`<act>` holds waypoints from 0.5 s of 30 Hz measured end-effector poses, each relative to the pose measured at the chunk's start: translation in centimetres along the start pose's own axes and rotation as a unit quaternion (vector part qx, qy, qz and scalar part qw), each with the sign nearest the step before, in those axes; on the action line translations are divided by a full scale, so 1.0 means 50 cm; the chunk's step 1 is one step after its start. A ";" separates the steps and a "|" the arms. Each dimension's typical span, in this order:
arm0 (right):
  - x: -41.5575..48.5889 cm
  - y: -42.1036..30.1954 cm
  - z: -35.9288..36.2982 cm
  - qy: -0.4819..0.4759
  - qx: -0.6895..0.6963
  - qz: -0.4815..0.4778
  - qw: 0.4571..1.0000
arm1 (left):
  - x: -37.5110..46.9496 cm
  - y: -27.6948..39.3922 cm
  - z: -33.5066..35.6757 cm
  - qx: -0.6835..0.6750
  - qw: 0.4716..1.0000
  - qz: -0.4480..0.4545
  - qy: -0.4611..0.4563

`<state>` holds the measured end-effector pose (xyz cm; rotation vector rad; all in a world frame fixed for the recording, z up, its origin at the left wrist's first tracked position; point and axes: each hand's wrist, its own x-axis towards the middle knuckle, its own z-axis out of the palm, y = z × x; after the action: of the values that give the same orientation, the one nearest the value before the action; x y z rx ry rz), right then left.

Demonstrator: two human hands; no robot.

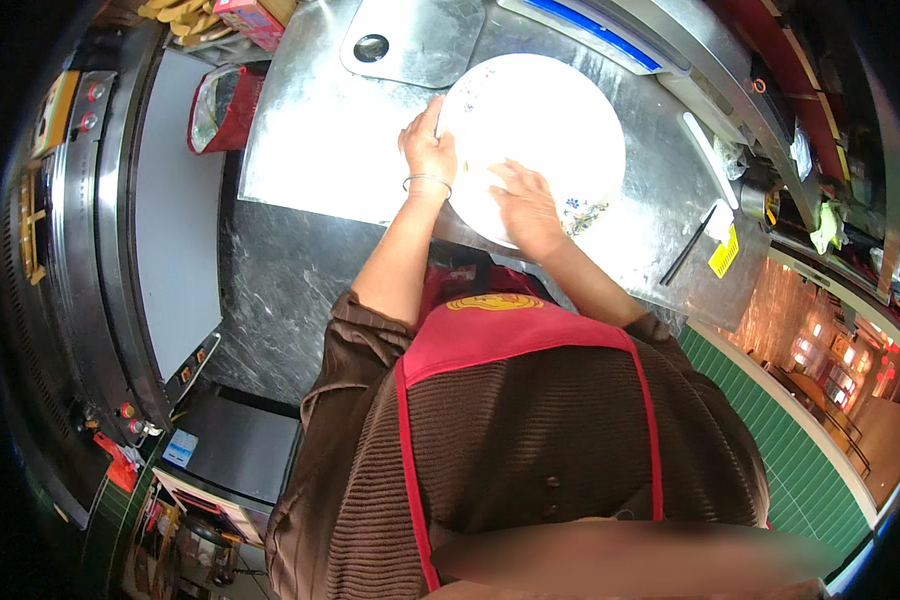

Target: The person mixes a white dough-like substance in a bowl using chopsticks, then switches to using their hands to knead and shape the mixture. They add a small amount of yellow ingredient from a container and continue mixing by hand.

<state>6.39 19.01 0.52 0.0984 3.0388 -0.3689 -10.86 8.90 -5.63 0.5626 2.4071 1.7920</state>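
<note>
A large white basin point(570, 127), printed with small flowers, sits at the front edge of the steel counter. Its inside is so overexposed that the contents barely show. My left hand point(429, 154), with a bangle at the wrist, grips the basin's left rim; the thumb lies on the inner side and the fingers run along the outside. Down inside the basin is my right hand point(526, 208), palm down, its fingers pointing to the upper left. The fingertips reach into a bright pale area, and whether they hold anything is hidden by glare.
Behind the basin lies a steel lid point(424, 45) with a round hole on the counter point(330, 127). To the right are black chopsticks point(688, 246), a yellow card point(724, 253) and a white rod point(710, 160). A red bag point(236, 112) stands left; steel kitchen equipment point(109, 225) lines that side.
</note>
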 end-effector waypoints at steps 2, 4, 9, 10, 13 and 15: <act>-0.047 0.050 -0.027 -0.057 -0.026 0.074 0.995 | -0.004 -0.001 -0.006 0.014 1.000 -0.007 -0.019; -0.060 0.106 -0.053 -0.048 -0.017 0.181 0.982 | -0.002 -0.003 -0.009 0.006 1.000 -0.015 -0.024; 0.080 0.189 -0.051 0.026 0.029 0.233 0.972 | 0.001 -0.009 -0.016 0.012 0.998 -0.008 -0.053; 0.120 0.182 -0.041 0.028 0.037 0.244 0.969 | 0.000 -0.009 -0.014 0.008 0.999 -0.004 -0.050; 0.211 0.100 0.004 -0.019 -0.020 0.191 0.981 | -0.001 -0.007 -0.007 -0.043 0.998 -0.038 -0.036; 0.189 0.025 0.020 -0.081 0.043 0.170 0.981 | -0.003 -0.005 -0.003 -0.106 0.992 -0.060 -0.020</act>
<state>-2.86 20.50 -1.54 0.5537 2.7727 -0.4541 -10.84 8.66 -5.84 0.4176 2.1387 1.9323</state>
